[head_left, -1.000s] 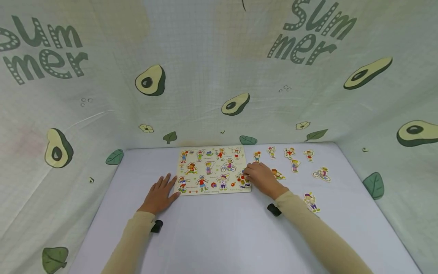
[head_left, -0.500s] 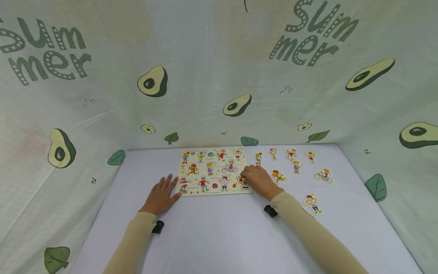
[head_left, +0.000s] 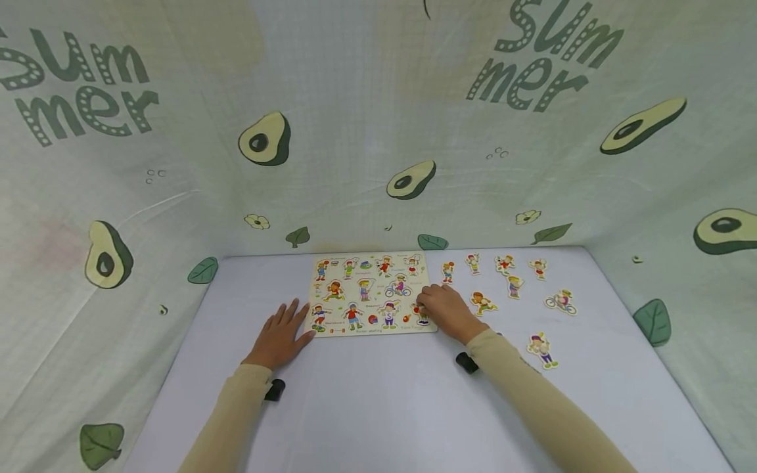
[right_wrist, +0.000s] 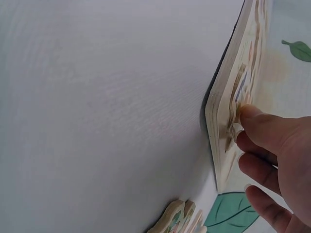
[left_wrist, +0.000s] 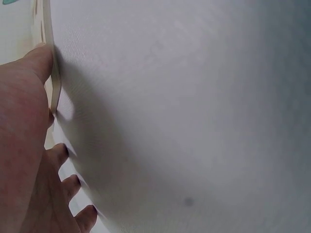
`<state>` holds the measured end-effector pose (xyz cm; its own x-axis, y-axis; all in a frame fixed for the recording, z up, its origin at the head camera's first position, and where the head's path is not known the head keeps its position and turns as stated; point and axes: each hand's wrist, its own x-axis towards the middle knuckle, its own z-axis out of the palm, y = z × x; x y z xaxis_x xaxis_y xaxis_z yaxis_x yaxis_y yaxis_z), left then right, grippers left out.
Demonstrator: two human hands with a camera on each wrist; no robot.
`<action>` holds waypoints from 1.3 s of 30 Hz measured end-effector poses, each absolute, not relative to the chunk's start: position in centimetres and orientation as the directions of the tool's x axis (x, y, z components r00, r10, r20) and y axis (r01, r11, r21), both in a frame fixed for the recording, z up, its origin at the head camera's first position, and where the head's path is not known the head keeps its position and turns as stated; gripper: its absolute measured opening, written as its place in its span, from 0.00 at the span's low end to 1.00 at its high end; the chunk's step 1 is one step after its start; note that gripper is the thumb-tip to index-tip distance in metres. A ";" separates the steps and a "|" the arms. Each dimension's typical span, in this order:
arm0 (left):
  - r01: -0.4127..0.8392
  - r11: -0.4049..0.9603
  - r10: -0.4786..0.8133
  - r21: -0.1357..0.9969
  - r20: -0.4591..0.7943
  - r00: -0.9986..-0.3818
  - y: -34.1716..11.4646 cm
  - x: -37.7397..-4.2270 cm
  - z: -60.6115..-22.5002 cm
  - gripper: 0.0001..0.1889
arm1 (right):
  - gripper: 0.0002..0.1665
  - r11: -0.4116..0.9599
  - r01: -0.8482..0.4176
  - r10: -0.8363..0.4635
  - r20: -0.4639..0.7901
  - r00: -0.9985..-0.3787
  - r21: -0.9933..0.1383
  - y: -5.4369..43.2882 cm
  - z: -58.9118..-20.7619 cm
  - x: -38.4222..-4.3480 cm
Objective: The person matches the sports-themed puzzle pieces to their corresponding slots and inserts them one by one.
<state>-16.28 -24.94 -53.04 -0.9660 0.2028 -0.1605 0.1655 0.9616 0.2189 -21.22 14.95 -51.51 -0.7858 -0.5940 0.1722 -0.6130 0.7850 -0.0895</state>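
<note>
A wooden picture puzzle board (head_left: 378, 331) with printed children doing sports lies flat on the white table. My left hand (head_left: 278, 336) rests spread at the board's left edge; in the left wrist view its thumb (left_wrist: 41, 60) touches the board's side. At the lower right corner, my right hand (head_left: 447, 313) pinches a child-shaped puzzle piece (head_left: 422, 316) between thumb and fingers. In the right wrist view this puzzle piece (right_wrist: 234, 109) sits slightly proud of the board's surface, over its corner area. My fingers hide part of it.
Several loose puzzle pieces lie right of the board, among them a cyclist (head_left: 561, 302), a runner (head_left: 483, 303) and a baseball figure (head_left: 541, 351). A printed cloth (head_left: 331, 203) hangs behind the table.
My right hand has shifted slightly left, bringing the puzzle piece over the matching picture at the board's lower right. Over the last half second it hardly moves. My left hand stays put.
</note>
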 end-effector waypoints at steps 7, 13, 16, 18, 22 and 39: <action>0.172 0.959 0.208 0.223 -0.145 -0.967 -25.0 -16.2 -53.2 0.39 | 0.10 0.795 -0.601 -0.585 0.165 -0.794 -0.076 14.8 -51.7 -21.1; 0.177 0.958 0.212 0.227 -0.136 -0.968 -25.1 -16.2 -53.2 0.39 | 0.10 0.809 -0.583 -0.569 0.147 -0.809 -0.074 14.6 -51.5 -20.9; 0.174 0.957 0.209 0.234 -0.134 -0.969 -25.0 -16.2 -53.1 0.39 | 0.09 0.811 -0.580 -0.566 0.150 -0.811 -0.073 14.6 -51.4 -20.7; 0.172 0.956 0.208 0.236 -0.136 -0.969 -24.9 -16.1 -53.0 0.38 | 0.09 0.813 -0.579 -0.564 0.158 -0.811 -0.070 14.7 -51.4 -20.6; 0.165 0.958 0.203 0.235 -0.145 -0.968 -24.8 -16.0 -53.0 0.38 | 0.11 0.813 -0.579 -0.560 0.193 -0.805 -0.056 15.2 -51.3 -20.3; 0.166 0.957 0.206 0.238 -0.152 -0.967 -24.8 -15.9 -52.9 0.38 | 0.18 0.865 -0.498 -0.454 0.320 -0.832 -0.066 21.3 -48.5 -18.9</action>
<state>-15.95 -24.80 -52.86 -0.9668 0.2056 -0.1516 0.1661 0.9568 0.2385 -18.90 21.25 -48.54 -0.8315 -0.4538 0.3204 -0.4975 0.8649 -0.0663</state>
